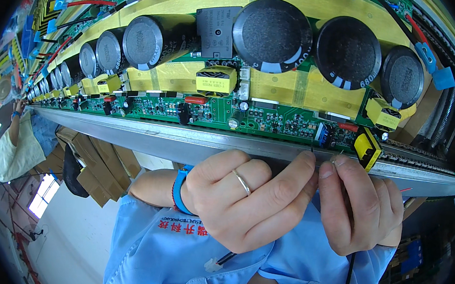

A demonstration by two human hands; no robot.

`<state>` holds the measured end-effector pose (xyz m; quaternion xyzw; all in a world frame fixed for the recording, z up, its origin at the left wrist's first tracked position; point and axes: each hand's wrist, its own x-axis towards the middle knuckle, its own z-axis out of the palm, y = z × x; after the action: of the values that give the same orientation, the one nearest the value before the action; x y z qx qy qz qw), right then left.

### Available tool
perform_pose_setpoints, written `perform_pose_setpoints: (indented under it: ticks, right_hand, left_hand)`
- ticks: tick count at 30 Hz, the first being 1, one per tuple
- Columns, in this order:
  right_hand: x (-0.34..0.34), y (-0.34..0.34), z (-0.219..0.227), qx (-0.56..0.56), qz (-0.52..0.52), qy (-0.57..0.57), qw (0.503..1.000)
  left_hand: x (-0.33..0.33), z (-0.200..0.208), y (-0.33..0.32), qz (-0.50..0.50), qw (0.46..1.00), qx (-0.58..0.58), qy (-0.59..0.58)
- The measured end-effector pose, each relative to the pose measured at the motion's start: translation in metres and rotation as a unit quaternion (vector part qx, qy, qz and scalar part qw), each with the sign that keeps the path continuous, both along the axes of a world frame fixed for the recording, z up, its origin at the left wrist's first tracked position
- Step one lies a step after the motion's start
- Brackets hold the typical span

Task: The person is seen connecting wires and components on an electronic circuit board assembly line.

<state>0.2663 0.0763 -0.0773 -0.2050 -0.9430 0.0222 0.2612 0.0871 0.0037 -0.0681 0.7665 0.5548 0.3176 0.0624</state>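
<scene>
My left hand, with a ring and a blue wristband, is closed in a pinch at the near edge of a green circuit board. A thin dark tip sticks up from its fingertips, too small to name. Beside it, almost touching, my right hand pinches too, with a fine pale tip above the fingers. A black cable runs into this hand from below. Just beyond the fingers, a yellow-and-black component and a small blue component stand on the board.
A metal rail runs along the board's near side. Tall black capacitors and a grey block stand behind. More boards with red wires lie at left. Cardboard boxes stand below left, near another person. A red wire end shows at right.
</scene>
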Motion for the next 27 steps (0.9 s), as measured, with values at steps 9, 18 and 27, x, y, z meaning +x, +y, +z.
perform_pose_setpoints:
  ticks: [9, 18, 27]
  right_hand:
    - [-0.007, -0.001, 0.002, -0.009, -0.059, -0.001, 0.998]
    - [-0.01, 0.0, 0.0, -0.025, -0.051, 0.009, 0.998]
    - [-0.012, -0.005, 0.002, -0.077, -0.082, -0.004, 0.994]
  left_hand:
    - [0.006, -0.002, 0.009, 0.026, 1.0, 0.006, 0.0]
    - [0.001, 0.001, 0.006, 0.019, 1.0, -0.013, 0.012]
    - [-0.011, -0.008, -0.011, 0.008, 0.994, 0.04, -0.096]
